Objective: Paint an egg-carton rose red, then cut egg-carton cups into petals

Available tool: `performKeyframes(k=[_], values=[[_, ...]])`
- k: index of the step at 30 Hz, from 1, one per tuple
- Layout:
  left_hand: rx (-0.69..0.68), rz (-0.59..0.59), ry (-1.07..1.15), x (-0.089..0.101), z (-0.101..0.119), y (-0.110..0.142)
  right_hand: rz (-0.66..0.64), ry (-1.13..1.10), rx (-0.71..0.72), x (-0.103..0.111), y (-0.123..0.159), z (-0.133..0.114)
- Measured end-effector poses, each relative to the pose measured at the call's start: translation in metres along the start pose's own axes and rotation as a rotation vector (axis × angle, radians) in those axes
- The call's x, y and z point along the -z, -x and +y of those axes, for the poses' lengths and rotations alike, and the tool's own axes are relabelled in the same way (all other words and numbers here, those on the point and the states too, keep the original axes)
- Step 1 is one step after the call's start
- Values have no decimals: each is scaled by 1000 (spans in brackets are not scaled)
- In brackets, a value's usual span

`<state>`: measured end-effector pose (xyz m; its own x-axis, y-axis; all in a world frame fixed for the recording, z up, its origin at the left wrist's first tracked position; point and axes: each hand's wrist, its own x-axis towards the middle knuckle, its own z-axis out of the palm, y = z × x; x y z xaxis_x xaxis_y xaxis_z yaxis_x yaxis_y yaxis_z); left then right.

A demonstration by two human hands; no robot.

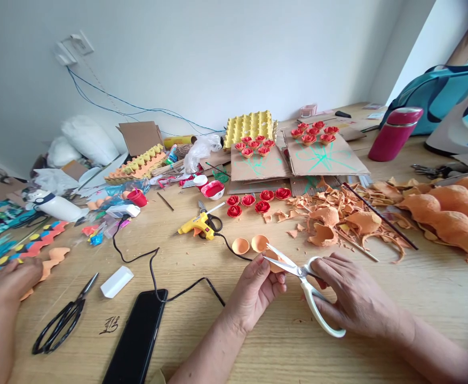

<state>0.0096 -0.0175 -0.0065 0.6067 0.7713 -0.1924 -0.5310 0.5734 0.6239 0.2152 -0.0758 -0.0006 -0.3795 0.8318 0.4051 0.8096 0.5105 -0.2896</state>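
Between the thumb and fingers of my left hand is an orange egg carton cup, partly covered by the scissor blades. My right hand grips white-handled scissors, fingers through the loops. The blades are parted and reach across the cup near my left thumb. Just beyond my hands, two orange carton cups sit side by side on the wooden table. Several red paper roses lie farther back, and orange carton scraps are heaped to the right.
A yellow glue gun and its black cord lie mid-table. Black scissors and a phone are front left. Another person's hands hold a carton strip at far left. Cardboard sheets with roses and a magenta flask stand behind.
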Motion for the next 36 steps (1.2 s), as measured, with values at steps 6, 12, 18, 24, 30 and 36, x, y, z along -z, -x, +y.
performKeyframes(k=[6, 12, 18, 24, 30, 36], values=[[-49, -13, -24, 0, 2, 0, -25, -32, 1, -3, 0, 2], [-106, 17, -65, 2, 0, -2, -47, -43, -58, -3, -5, -1], [-134, 35, -183, -2, 0, 0, 6, 7, -60, -2, -6, 1], [-132, 29, -193, -2, 0, -1, -8, -3, -54, 1, -7, -1], [-121, 13, -185, -3, 1, 0, -39, -28, -35, 1, -4, -1], [-110, -8, -159, -6, 4, 1, -31, -33, -5, 1, -3, -2]])
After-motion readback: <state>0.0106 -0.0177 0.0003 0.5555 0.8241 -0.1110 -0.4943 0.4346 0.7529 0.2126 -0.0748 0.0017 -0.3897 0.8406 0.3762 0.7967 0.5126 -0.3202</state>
